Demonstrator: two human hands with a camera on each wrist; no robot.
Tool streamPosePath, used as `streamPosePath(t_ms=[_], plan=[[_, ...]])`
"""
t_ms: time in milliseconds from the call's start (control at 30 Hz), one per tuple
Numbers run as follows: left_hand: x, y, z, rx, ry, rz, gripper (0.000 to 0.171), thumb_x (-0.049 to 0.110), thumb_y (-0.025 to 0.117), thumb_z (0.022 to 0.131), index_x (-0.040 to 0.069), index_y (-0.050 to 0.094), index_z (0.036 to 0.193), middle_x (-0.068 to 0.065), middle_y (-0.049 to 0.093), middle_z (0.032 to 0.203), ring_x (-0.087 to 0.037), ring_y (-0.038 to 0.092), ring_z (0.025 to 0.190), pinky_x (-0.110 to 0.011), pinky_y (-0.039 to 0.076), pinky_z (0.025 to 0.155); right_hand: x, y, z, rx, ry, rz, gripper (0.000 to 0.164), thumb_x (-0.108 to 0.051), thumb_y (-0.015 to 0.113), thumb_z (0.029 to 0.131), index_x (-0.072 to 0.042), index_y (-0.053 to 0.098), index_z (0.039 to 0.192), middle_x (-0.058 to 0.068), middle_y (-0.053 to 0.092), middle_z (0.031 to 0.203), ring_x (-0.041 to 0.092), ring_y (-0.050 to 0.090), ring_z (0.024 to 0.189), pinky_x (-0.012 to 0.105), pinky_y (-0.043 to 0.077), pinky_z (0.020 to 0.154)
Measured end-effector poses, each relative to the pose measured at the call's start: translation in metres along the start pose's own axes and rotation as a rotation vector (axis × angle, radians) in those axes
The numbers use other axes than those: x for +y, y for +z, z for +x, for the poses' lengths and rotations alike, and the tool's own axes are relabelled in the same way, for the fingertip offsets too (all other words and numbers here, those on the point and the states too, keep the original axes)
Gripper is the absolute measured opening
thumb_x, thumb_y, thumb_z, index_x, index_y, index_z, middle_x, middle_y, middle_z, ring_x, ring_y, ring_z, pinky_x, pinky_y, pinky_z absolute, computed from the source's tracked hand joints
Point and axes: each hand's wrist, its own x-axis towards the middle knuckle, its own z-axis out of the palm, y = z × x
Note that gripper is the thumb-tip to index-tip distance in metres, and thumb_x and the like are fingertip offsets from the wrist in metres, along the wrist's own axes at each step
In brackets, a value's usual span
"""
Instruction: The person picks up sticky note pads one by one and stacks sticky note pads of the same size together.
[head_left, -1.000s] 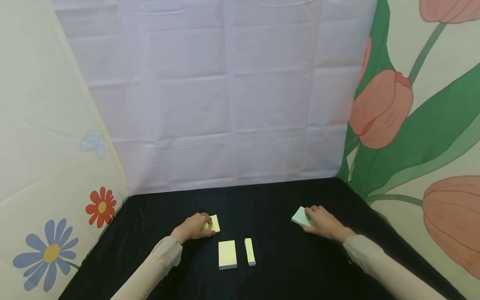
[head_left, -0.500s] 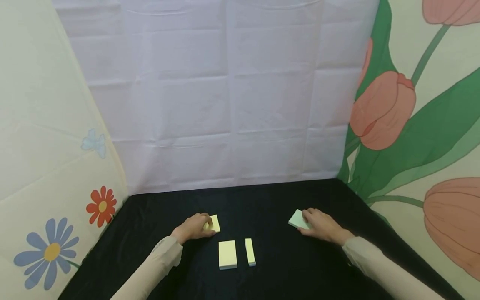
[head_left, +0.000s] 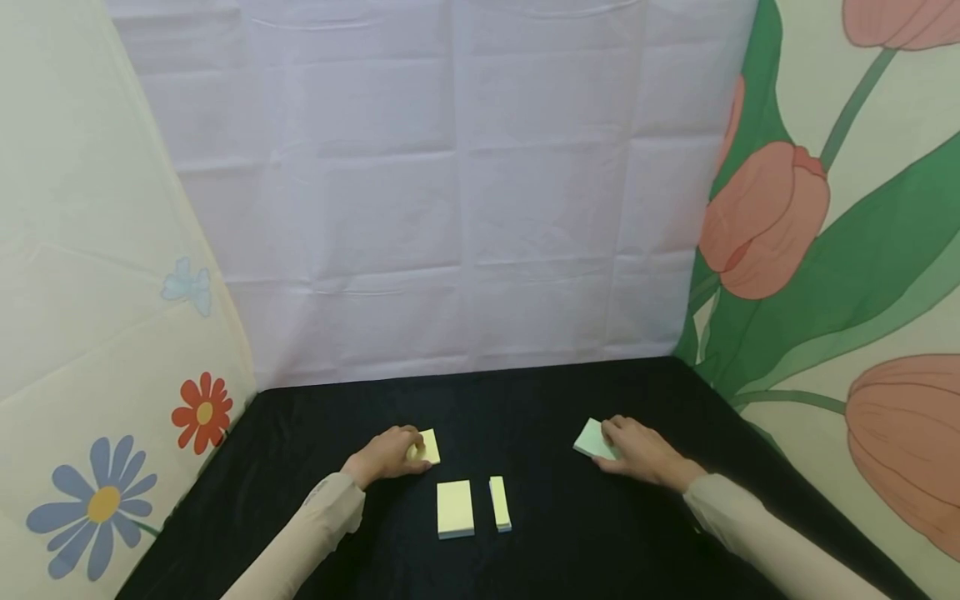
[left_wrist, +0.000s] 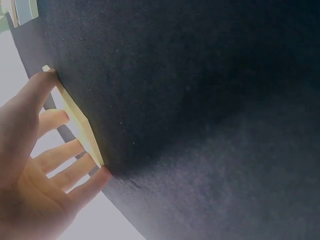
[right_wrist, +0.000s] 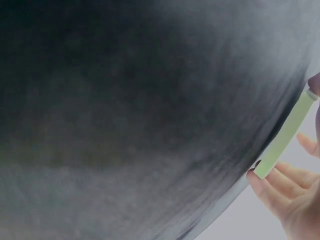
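On the left of the black cloth, my left hand (head_left: 386, 454) grips a small yellow sticky note pad (head_left: 430, 448). The left wrist view has the thumb at one end of the yellow pad (left_wrist: 79, 121) and fingertips along its other side. Farther right, my right hand (head_left: 643, 450) holds a pale green sticky note pad (head_left: 590, 439) by its edges. Thumb and fingertips pinch opposite ends of the green pad (right_wrist: 286, 134) in the right wrist view. Each hand covers part of its pad from above.
Between the hands and nearer to me lie a larger pale yellow pad (head_left: 454, 507) and a narrow yellow strip pad (head_left: 499, 502). A black cloth (head_left: 525, 417) covers the table. A white sheet (head_left: 465, 183) hangs behind, with flowered cloths at both sides.
My right hand has moved a little left and slightly toward me, taking the green sticky note pad along. The left hand and the yellow pad have stayed put.
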Motion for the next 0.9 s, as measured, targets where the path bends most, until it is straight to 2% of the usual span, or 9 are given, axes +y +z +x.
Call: streamPosePath(t_ms=[467,900], plan=[[-0.001,0.002,0.0,0.003,0.0,-0.001,0.033,0.031,0.074,0.088,0.004,0.069,0.106,-0.014,0.064,0.117,-0.025,0.056,0.095,-0.044,0.047,0.083,-0.011,0.0,0.001,-0.005,-0.052,0.007,0.032,-0.033,0.078,0.082,-0.015,0.052,0.086,-0.001,0.052,0.089,0.012,0.044,0.071,0.026,0.038,0.057],[-0.001,0.001,0.0,-0.001,-0.011,-0.008,0.034,0.032,0.075,0.088,0.004,0.069,0.106,-0.015,0.063,0.119,-0.026,0.057,0.097,-0.045,0.047,0.084,-0.02,0.001,0.0,0.0,-0.105,0.003,0.031,-0.034,0.077,0.082,-0.017,0.051,0.086,-0.003,0.049,0.088,0.01,0.042,0.072,0.026,0.038,0.058]])
